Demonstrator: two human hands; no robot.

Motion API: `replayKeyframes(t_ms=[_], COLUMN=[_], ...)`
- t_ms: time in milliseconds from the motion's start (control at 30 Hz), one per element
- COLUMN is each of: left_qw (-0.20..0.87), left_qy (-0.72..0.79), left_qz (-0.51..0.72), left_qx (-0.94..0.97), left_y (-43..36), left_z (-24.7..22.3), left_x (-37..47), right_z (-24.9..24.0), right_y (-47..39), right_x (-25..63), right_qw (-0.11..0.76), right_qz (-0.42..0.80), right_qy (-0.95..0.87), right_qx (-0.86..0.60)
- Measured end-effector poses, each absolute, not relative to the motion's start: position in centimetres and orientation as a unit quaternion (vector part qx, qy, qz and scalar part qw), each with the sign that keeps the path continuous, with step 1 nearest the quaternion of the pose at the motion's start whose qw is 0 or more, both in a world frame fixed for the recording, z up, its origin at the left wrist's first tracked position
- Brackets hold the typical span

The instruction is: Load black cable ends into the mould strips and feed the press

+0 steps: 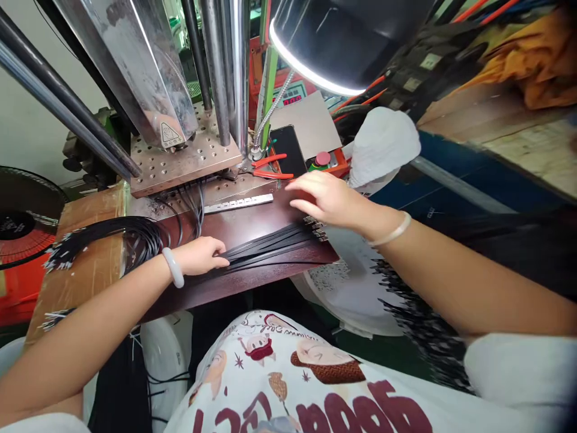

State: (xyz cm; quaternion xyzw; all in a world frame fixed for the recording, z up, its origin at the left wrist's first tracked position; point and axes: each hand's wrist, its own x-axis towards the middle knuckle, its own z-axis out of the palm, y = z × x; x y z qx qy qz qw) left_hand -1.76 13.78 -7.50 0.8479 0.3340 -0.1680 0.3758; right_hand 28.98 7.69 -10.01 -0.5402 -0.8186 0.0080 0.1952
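Observation:
My left hand is closed around a bundle of black cables lying on the dark red board. The bundle's metal-tipped ends lie at the board's right edge. Above and beside those ends, my right hand is held with fingers apart and nothing in them. A white slotted strip lies behind the bundle. More black cables curve over the board's left side.
A metal press stands behind the board. Red-handled pliers, a phone and a red button are at the back. A lamp hangs above. A white tub sits below right, a fan at left.

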Motion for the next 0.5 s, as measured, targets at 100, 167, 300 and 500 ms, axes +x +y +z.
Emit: replayKeyframes(t_ms=[100,167,300,500], left_qw=[0.510,0.562,0.624,0.698], left_qy=[0.339,0.328,0.328,0.354], left_qz=[-0.191,-0.192,-0.160,-0.161], left_qx=[0.767,0.735,0.690,0.601], left_y=[14.9,15.3,15.8,16.2], left_z=[-6.4,-6.1,-6.6,-7.4], left_x=[-0.8,0.3,2.9,4.8], right_z=[-10.4,-11.0,-11.6,-11.7], right_y=[2.7,0.5,-0.5,1.3], right_x=[28.1,27.4,27.4,25.4], right_qw=[0.189,0.154,0.210,0.323], right_qz=[-0.005,-0.045,-0.120,-0.071], right_qy=[-0.831,-0.827,-0.721,-0.745], right_qx=[-0.524,-0.538,-0.650,-0.580])
